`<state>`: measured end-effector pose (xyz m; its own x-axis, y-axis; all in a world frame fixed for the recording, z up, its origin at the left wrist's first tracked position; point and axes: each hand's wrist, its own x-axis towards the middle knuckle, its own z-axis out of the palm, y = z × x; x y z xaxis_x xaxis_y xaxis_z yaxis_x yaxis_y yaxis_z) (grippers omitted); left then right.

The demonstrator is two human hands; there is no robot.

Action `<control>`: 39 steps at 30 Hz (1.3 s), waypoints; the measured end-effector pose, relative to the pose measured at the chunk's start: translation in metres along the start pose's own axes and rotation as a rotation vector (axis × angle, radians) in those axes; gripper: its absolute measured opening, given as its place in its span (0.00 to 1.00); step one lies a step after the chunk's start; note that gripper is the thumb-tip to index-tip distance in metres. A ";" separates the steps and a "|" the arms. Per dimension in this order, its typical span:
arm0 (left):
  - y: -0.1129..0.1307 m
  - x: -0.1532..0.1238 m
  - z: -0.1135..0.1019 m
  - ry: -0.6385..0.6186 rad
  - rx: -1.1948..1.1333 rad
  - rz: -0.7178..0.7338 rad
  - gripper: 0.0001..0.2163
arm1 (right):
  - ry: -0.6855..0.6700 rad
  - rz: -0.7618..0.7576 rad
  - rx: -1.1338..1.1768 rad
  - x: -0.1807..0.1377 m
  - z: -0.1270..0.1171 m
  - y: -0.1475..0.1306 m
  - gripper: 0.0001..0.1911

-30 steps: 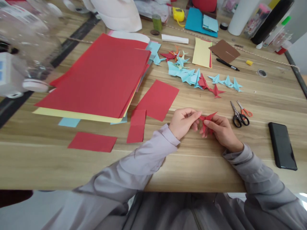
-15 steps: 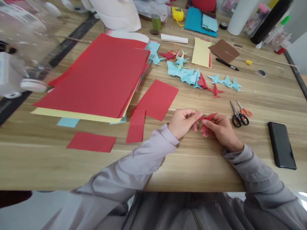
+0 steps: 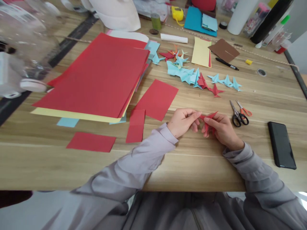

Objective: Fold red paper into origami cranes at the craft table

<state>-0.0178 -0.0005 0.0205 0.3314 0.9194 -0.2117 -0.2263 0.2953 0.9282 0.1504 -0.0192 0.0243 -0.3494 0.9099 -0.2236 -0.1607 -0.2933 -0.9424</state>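
Note:
Between my two hands is a small red origami crane point(image 3: 209, 118), held just above the table. My left hand point(image 3: 184, 121) pinches its left tip between thumb and forefinger. My right hand point(image 3: 223, 129) grips its body, the thumb lying across the folds and the fingers partly hidden behind. Beyond my hands lie finished paper cranes in light blue point(image 3: 227, 81) and red point(image 3: 216, 91). Left of my left hand are a red paper rectangle point(image 3: 158, 99), a narrow red strip point(image 3: 135, 125) and another red piece point(image 3: 91, 141).
A stack of large red sheets point(image 3: 96, 76) covers the left side. Black-handled scissors point(image 3: 237, 118), orange scissors point(image 3: 246, 111) and a phone point(image 3: 282, 145) lie to the right. Yellow paper point(image 3: 201, 52), brown paper point(image 3: 224, 50), a pen point(image 3: 226, 64) and a tape measure point(image 3: 177, 13) are farther back.
My right thumb has shifted slightly up and to the right on the red crane, showing more of its folds. My left hand keeps its pinch with hardly any movement.

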 end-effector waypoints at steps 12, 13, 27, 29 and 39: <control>0.006 -0.002 0.000 0.000 -0.018 -0.057 0.08 | -0.030 -0.016 0.006 0.000 -0.002 0.002 0.10; 0.008 -0.002 0.000 -0.005 -0.016 -0.063 0.08 | -0.027 -0.014 0.010 0.000 -0.002 0.001 0.10; 0.007 -0.002 -0.004 -0.079 -0.034 -0.096 0.10 | 0.003 0.006 0.030 0.000 0.000 -0.001 0.10; 0.007 -0.002 -0.003 -0.076 -0.039 -0.085 0.11 | -0.004 0.006 0.024 0.000 0.000 -0.001 0.10; 0.013 -0.004 -0.006 -0.147 0.057 -0.085 0.10 | -0.028 0.039 -0.018 -0.001 0.000 -0.003 0.12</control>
<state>-0.0276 0.0015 0.0315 0.4786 0.8426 -0.2471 -0.1407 0.3514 0.9256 0.1513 -0.0197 0.0275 -0.3806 0.8892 -0.2538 -0.1296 -0.3230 -0.9375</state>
